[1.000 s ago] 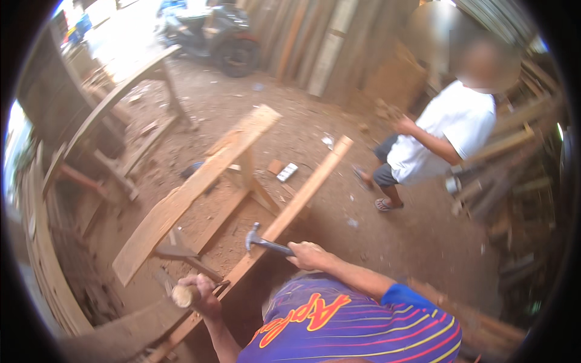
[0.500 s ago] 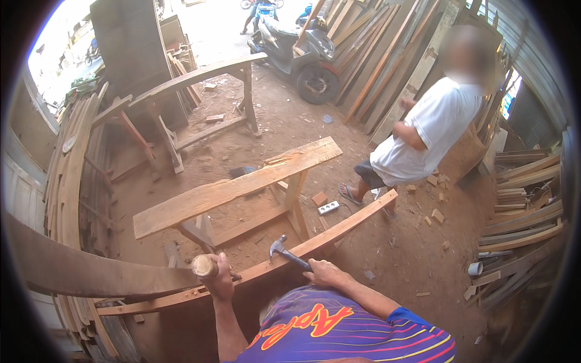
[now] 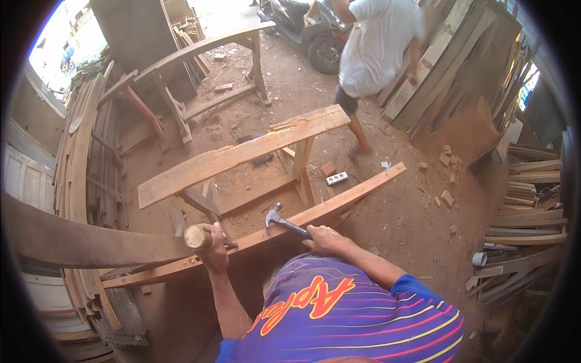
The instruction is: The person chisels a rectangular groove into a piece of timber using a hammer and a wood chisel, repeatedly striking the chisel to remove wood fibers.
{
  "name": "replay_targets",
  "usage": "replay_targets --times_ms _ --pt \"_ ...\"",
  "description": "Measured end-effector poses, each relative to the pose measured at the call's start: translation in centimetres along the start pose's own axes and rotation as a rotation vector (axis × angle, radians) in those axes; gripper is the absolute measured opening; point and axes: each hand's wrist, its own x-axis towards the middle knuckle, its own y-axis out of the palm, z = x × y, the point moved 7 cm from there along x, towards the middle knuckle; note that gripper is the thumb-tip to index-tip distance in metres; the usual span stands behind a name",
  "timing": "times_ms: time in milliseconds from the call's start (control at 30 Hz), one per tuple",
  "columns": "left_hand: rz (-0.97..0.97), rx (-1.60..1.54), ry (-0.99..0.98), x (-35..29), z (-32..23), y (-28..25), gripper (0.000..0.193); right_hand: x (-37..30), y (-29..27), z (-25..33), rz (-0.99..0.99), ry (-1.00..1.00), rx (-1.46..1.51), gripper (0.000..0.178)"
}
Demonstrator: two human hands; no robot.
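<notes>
We see the left hand (image 3: 213, 251) gripping a chisel-like tool (image 3: 196, 237) by its thick wooden handle, the metal end at the long narrow beam (image 3: 339, 206). The right hand (image 3: 328, 239) is closed around a claw hammer (image 3: 289, 226). Small cuts seem visible left of the tool; rightward, the beam looks mostly uncut, so we judge the work partly done.
</notes>
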Motion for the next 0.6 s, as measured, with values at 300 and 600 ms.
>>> replay_targets --times_ms 300,600 --pt "-0.167 -0.013 0.034 -0.6 -0.4 -0.8 0.017 0.3 -0.8 0.5 0.123 -0.005 0.018 0.037" --pt "-0.251 0.017 0.054 0.5 0.9 -2.8 0.014 1.2 -1.1 0.4 0.100 -0.149 0.000 0.040"
